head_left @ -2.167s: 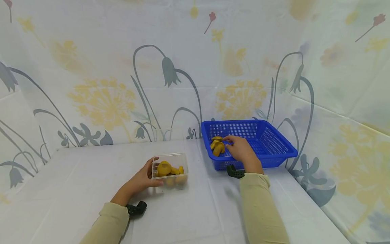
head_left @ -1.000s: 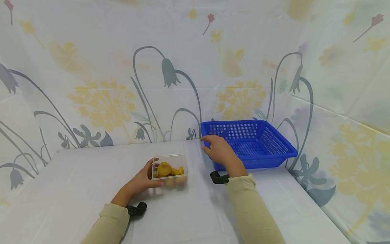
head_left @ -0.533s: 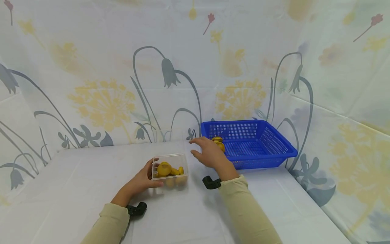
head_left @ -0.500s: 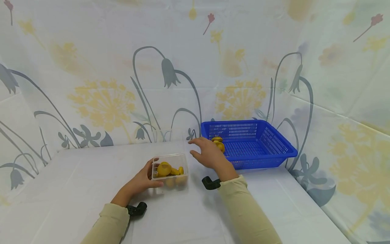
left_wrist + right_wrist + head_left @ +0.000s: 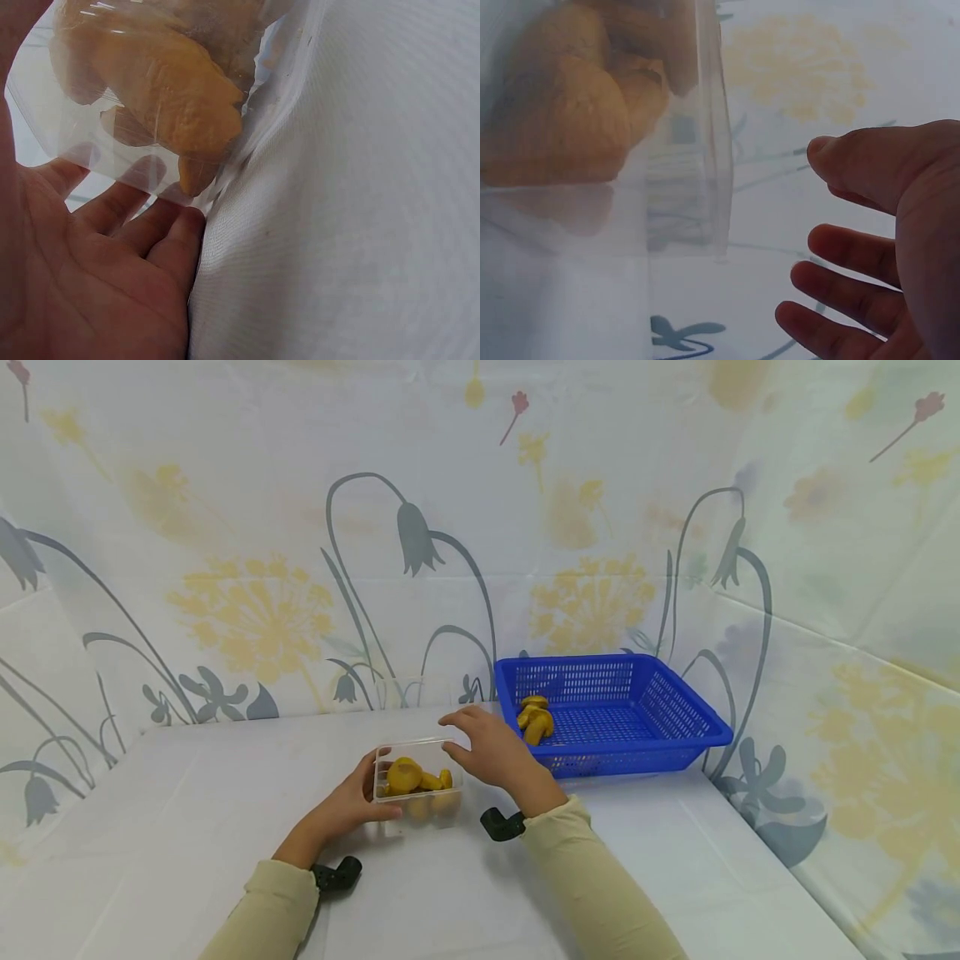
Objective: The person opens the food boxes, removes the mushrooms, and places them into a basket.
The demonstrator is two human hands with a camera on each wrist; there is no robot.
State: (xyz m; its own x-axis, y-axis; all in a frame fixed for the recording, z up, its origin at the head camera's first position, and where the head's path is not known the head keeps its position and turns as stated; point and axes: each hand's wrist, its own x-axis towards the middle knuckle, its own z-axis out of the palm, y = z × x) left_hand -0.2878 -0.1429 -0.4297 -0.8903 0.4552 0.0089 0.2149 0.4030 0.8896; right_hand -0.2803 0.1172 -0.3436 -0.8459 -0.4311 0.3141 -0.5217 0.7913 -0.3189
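My left hand grips a clear plastic box from its left side, thumb along the near wall. Yellow mushrooms lie inside the box, some showing through its front. In the left wrist view, curled fingers press the box's lower edge close to the white cloth. My right hand hovers at the box's right rim, fingers spread and nothing in them. The right wrist view has a gap between that hand and the box wall.
A blue plastic basket stands at the back right, with a few yellow-brown mushrooms in its left corner. White cloth covers the table. A flower-printed sheet hangs behind and on the right. A faint clear panel rises behind the box.
My right hand has left the mushrooms in the basket and moved left to the box's right side, uncovering them again. The left hand and the box have stayed put.
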